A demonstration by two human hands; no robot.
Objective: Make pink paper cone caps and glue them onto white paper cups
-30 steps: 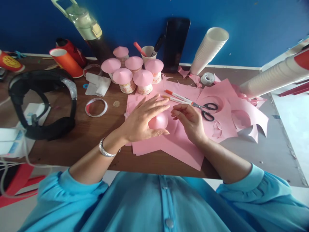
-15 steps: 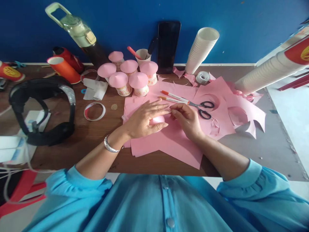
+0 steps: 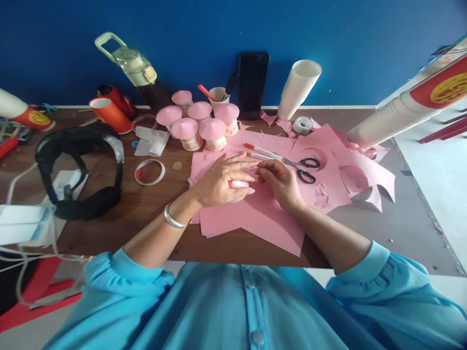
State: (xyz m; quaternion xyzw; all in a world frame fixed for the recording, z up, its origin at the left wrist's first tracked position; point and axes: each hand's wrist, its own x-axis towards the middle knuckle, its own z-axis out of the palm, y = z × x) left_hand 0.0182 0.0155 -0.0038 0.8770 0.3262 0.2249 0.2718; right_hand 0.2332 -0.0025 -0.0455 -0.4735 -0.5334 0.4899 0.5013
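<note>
My left hand (image 3: 222, 180) is curved over a small, rounded piece of pink paper (image 3: 239, 184), which shows between the thumb and the fingers. Its other fingers stretch toward the right and hide most of the piece. Close to those fingertips, my right hand (image 3: 280, 181) has thumb and forefinger pinched together; whatever is between them is too small to make out. Both hands are above a spread of pink paper sheets (image 3: 262, 221). Just beyond them lie scissors (image 3: 306, 170) with black handles and two markers (image 3: 264, 153).
Several cups with pink cone tops (image 3: 199, 129) stand behind my left hand. Farther back are a phone (image 3: 253, 85), a cup stack (image 3: 299, 90) and a bottle (image 3: 133, 68). Tape rolls (image 3: 149, 172) and a black headband (image 3: 78, 170) lie left; cut paper scraps (image 3: 359, 177) lie right.
The whole view has tilted and shifted slightly, so the back objects appear lower. Both hands keep nearly the same pose, the right one still pinched near the left fingertips.
</note>
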